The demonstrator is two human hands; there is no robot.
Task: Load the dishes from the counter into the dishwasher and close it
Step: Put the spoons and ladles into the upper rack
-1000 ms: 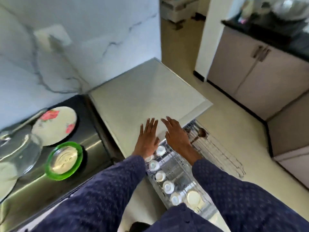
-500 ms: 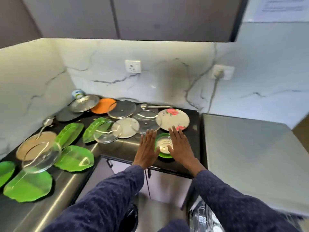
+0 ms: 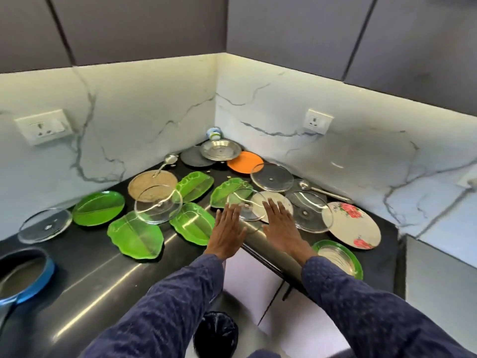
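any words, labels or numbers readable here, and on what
None can be read.
small container in the counter corner: blue and green label, too blurred to read.
floral plate: only red flowers, no text.
wall sockets and: no legible marks.

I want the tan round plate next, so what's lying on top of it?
A metal spoon rests across the tan round plate at its far edge, and a clear glass lid overlaps its near edge. What lies under that lid's far side stays partly hidden.
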